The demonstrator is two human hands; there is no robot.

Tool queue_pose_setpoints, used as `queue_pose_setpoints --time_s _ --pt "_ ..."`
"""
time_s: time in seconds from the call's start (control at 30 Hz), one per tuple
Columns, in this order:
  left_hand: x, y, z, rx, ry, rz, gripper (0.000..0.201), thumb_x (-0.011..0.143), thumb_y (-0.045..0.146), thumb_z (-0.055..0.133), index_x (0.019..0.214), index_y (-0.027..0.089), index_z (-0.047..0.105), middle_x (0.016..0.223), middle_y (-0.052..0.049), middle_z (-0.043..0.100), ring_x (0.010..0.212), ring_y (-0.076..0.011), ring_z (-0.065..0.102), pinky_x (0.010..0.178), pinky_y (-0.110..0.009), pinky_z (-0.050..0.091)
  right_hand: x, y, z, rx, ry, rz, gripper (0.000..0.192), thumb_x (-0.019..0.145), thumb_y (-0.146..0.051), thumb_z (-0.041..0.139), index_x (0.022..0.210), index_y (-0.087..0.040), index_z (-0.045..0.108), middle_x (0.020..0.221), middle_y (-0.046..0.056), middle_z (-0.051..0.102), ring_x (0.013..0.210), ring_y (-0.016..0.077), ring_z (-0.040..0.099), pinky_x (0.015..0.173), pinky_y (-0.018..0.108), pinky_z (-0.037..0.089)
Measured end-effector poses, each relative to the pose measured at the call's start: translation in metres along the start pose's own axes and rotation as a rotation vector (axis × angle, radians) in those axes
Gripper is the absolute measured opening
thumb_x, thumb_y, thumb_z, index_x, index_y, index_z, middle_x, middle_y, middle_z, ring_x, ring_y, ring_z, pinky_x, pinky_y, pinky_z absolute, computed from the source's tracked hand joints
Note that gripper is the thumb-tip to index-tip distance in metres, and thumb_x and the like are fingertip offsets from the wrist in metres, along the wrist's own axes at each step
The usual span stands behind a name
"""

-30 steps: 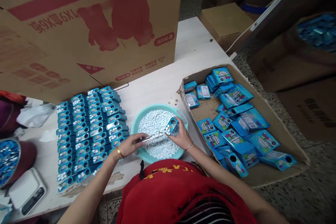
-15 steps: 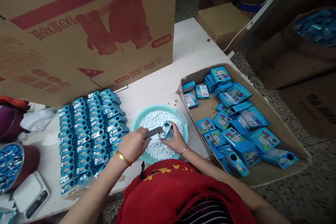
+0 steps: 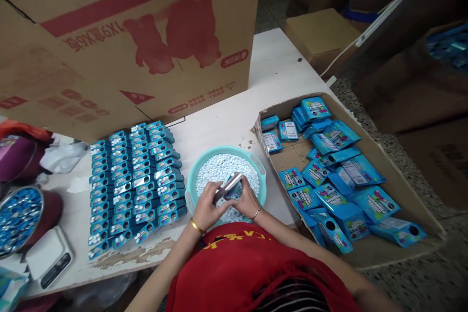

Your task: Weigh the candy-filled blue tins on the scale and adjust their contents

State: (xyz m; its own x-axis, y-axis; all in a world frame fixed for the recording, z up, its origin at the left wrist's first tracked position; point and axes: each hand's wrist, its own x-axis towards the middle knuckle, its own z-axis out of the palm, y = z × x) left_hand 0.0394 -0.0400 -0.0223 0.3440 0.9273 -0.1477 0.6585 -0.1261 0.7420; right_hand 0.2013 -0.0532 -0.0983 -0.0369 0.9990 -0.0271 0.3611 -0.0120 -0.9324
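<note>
White counter (image 3: 226,122) carries a teal basin (image 3: 190,180) at centre, blue packet rows (image 3: 135,180) left, cardboard tray (image 3: 365,253) right, big carton (image 3: 120,44) behind.

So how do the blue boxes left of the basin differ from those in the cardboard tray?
The boxes left of the basin stand in tidy rows, open ends showing white tablets. The boxes in the cardboard tray lie jumbled, printed faces up. Both are the same blue packaging.

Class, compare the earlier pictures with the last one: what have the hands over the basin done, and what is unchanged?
The left hand has moved right until it meets the right hand; its metal scoop now lies across the small blue box, which has turned flatter and is largely hidden. Both hands sit lower over the teal basin of white tablets. The rows of filled boxes and the tray of cartons are unchanged.
</note>
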Motion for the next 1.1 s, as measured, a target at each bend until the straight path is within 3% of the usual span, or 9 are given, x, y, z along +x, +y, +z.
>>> queue_pose_setpoints --time_s 0.17,0.33,0.5,0.63,0.77,0.87,0.97,1.1 --pt "-0.003 0.004 0.016 0.221 -0.022 -0.027 0.053 0.081 0.029 0.058 0.129 0.019 0.039 0.117 -0.012 0.051 0.100 -0.0226 0.057 0.084 -0.036 0.050 -0.008 -0.005 0.010 0.011 -0.022 -0.023 0.075 0.064 -0.018 0.062 0.134 -0.019 0.035 0.130 0.015 0.052 0.121 0.0324 0.051 0.103 0.052 0.042" --pt "-0.006 -0.002 0.006 0.279 -0.014 -0.055 0.040 0.080 0.030 0.059 0.117 0.019 0.048 0.103 -0.008 0.054 0.087 -0.0204 0.059 0.074 -0.032 0.050 -0.010 -0.008 0.020 0.005 -0.055 -0.037 0.074 0.069 -0.021 0.060 0.138 -0.019 0.032 0.136 0.016 0.047 0.129 0.0339 0.044 0.105 0.056 0.037" --pt "-0.008 -0.009 -0.029 0.304 0.037 -0.039 0.033 0.083 0.028 0.055 0.114 0.019 0.049 0.098 -0.006 0.055 0.088 -0.0188 0.057 0.075 -0.030 0.048 -0.006 -0.019 0.022 -0.014 -0.125 -0.068 0.089 0.076 -0.037 0.066 0.147 -0.019 0.016 0.146 0.019 0.037 0.135 0.0339 0.037 0.106 0.055 0.037" --pt "0.018 -0.028 -0.073 0.345 0.126 -0.041 0.034 0.087 0.029 0.050 0.119 0.019 0.046 0.100 -0.007 0.053 0.089 -0.0188 0.055 0.078 -0.031 0.047 -0.002 -0.022 0.013 -0.028 -0.135 -0.042 0.093 0.081 -0.040 0.064 0.150 -0.024 0.003 0.148 0.017 0.035 0.136 0.0304 0.037 0.106 0.052 0.038" --pt "0.067 -0.063 -0.111 0.405 0.177 -0.098 0.031 0.087 0.024 0.049 0.117 0.016 0.048 0.103 -0.008 0.051 0.093 -0.0207 0.055 0.081 -0.033 0.046 -0.003 -0.007 0.005 -0.069 -0.194 -0.030 0.069 0.086 -0.040 0.057 0.146 -0.027 0.025 0.141 0.013 0.047 0.130 0.0288 0.046 0.102 0.049 0.045" --pt "0.096 -0.092 -0.125 0.439 0.159 -0.156 0.032 0.086 0.021 0.050 0.118 0.018 0.050 0.108 -0.008 0.051 0.096 -0.0209 0.055 0.082 -0.031 0.045 -0.010 0.006 0.004 -0.111 -0.245 -0.036 0.055 0.086 -0.040 0.056 0.137 -0.026 0.041 0.135 0.011 0.053 0.127 0.0284 0.049 0.101 0.048 0.046" --pt "0.104 -0.114 -0.126 0.453 0.107 -0.204 0.033 0.086 0.021 0.053 0.119 0.020 0.050 0.110 -0.007 0.051 0.097 -0.0202 0.057 0.082 -0.029 0.045 -0.019 0.015 0.005 -0.117 -0.308 -0.039 0.047 0.086 -0.040 0.056 0.130 -0.026 0.050 0.129 0.011 0.058 0.121 0.0285 0.054 0.098 0.046 0.050" --pt "0.092 -0.127 -0.113 0.441 0.031 -0.232 0.038 0.086 0.023 0.054 0.123 0.024 0.048 0.115 -0.005 0.051 0.101 -0.0192 0.057 0.082 -0.027 0.045 -0.021 0.017 0.008 -0.122 -0.381 -0.046 0.042 0.084 -0.041 0.058 0.124 -0.026 0.056 0.125 0.010 0.062 0.117 0.0300 0.058 0.095 0.047 0.053"
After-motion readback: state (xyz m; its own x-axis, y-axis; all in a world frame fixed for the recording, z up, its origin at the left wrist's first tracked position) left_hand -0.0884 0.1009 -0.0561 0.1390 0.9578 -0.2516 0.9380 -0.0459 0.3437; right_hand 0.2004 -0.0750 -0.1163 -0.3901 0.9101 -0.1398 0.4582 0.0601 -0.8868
